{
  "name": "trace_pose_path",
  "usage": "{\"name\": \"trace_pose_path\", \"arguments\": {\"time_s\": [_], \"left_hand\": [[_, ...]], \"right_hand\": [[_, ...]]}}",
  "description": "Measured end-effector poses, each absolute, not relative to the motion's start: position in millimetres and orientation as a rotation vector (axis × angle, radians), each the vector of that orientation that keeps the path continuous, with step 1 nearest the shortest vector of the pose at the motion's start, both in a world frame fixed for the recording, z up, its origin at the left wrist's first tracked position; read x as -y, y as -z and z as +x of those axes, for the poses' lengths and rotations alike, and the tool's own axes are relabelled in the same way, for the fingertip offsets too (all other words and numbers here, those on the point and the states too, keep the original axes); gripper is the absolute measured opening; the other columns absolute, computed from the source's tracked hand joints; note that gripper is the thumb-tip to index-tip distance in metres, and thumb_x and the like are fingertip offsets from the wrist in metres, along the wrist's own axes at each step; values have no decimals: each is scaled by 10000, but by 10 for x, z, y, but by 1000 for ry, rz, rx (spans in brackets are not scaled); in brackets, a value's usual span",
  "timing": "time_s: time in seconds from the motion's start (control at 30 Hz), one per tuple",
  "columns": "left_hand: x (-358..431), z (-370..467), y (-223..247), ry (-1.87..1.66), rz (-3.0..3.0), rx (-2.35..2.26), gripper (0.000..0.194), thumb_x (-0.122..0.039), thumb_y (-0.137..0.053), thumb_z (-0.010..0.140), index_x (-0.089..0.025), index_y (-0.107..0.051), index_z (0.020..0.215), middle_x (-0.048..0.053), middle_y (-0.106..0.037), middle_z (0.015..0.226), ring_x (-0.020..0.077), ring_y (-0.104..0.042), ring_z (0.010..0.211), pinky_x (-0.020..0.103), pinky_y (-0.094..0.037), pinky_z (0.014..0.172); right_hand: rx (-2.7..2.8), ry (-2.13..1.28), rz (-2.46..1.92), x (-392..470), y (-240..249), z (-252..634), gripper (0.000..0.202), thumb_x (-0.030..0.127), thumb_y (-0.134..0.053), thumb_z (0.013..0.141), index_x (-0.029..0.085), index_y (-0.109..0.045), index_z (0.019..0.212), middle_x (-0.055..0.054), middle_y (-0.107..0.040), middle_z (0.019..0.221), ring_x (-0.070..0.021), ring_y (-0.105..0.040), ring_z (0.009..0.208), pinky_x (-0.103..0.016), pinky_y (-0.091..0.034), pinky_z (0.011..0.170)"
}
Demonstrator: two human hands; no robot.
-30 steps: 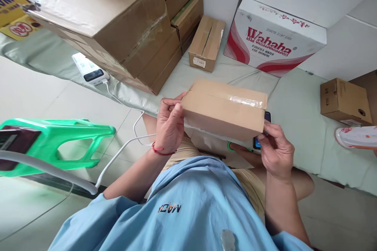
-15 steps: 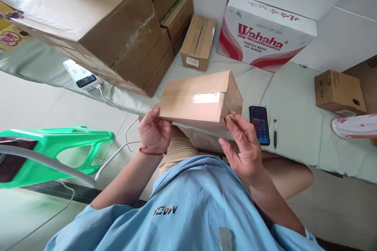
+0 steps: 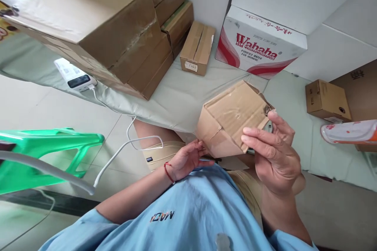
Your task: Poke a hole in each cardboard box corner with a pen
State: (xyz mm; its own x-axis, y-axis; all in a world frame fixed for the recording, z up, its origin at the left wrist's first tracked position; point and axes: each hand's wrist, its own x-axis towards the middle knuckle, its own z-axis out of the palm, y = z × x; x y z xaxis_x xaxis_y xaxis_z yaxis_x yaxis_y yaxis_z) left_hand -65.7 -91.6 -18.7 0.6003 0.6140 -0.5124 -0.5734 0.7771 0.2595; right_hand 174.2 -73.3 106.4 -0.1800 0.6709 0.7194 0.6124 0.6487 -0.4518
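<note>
A brown cardboard box (image 3: 235,115) is tilted above my lap, one taped end facing me. My right hand (image 3: 273,149) grips its right side, with fingertips on the taped end near a small dark round spot. At the lower left edge of the box, my left hand (image 3: 191,157) is palm up. Its fingertips touch or reach just under the box, while the thumb stands apart from it. The far side of the box is hidden. Behind my right hand, a sliver of the phone (image 3: 269,126) shows on the cloth-covered surface.
Large cartons (image 3: 118,35) stack at the left, with a small taped box (image 3: 198,49) beside them. A Wahaba-style white-and-red water carton (image 3: 259,43) stands against the wall. A power bank (image 3: 79,81) trails a white cable. At the left is a green stool (image 3: 53,141); at the right, another small box (image 3: 328,100).
The box has turned so its taped end faces me, and it has moved right. My left hand has left its corner and shifted right; my right hand has moved right, its grip changed.
</note>
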Motion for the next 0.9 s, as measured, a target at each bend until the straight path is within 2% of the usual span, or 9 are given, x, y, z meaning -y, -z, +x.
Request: {"name": "trace_pose_path", "arguments": {"time_s": [0.13,0.2,0.33,0.43,0.5,0.57,0.67,0.77,0.9], "left_hand": [[843,-724,219,-514,120,-531,553,-657,-705,945,-163,-730,1191,185,-762,1277,349,-711,1262,543,-663,923],[822,-732,218,-479,134,-531,680,-763,-633,939,-180,-729,1276,201,-766,1307,371,-713,1273,544,-665,889],[772,-669,149,-379,230,-546,728,-862,-604,895,-200,-802,1124,199,-813,1199,364,-770,1134,476,-669,805],[729,-658,-50,-349,471,-720,667,-812,-655,897,-163,-798,836,163,-827,903,269,-779,833,330,-621,699],[707,-716,-279,-361,744,-831,693,-774,-605,965,-158,-735,675,110,-753,673,178,-670,603,250,-516,583],[699,-806,-551,-343,1053,-776,725,-708,-535,1047,-174,-639,567,55,-637,523,114,-495,463,239,-387,501],[724,-891,-925,-673,1503,-643,586,-472,-527,1118,-208,-526,595,2,-524,497,111,-447,464,283,-326,504],[776,-822,-1156,-1033,1885,-482,351,-265,-575,1079,-237,-540,732,5,-579,569,152,-533,515,330,-414,535],[752,-558,-1319,-1409,2245,-388,371,-316,-707,1031,-239,-585,690,-11,-611,584,170,-603,538,367,-438,504]], "right_hand": [[1831,-206,-1007,849,-977,1695,405,98,-660,1023,417,-833,1203,22,-852,1090,-267,-478,1610,-629,-451,1316],[1809,-280,-991,882,-941,1688,363,99,-664,1025,393,-848,1131,15,-853,1082,-251,-490,1600,-590,-476,1302],[1729,-379,-990,879,-900,1737,278,153,-672,1030,354,-842,939,-3,-850,1072,-279,-551,1550,-583,-549,1216],[1650,-334,-1069,845,-901,1821,273,169,-689,1011,336,-809,832,-7,-840,1099,-313,-582,1518,-610,-577,1157],[1565,-272,-1168,811,-897,1914,212,187,-715,994,327,-804,862,-15,-821,1180,-322,-600,1490,-601,-602,1109],[1456,-201,-1302,761,-859,2063,93,248,-741,984,311,-808,993,-44,-787,1279,-317,-643,1422,-562,-630,1047],[1366,-146,-1646,657,-700,2403,211,375,-717,984,250,-785,1140,-107,-759,1285,-294,-721,1236,-478,-641,947],[1453,-231,-2258,580,-450,2787,337,419,-654,971,193,-778,1187,-142,-747,1212,-277,-740,1058,-441,-606,931],[1460,-285,-2824,595,-164,3137,515,472,-575,991,112,-729,1326,-248,-707,1288,-324,-731,1037,-460,-562,942]]}}
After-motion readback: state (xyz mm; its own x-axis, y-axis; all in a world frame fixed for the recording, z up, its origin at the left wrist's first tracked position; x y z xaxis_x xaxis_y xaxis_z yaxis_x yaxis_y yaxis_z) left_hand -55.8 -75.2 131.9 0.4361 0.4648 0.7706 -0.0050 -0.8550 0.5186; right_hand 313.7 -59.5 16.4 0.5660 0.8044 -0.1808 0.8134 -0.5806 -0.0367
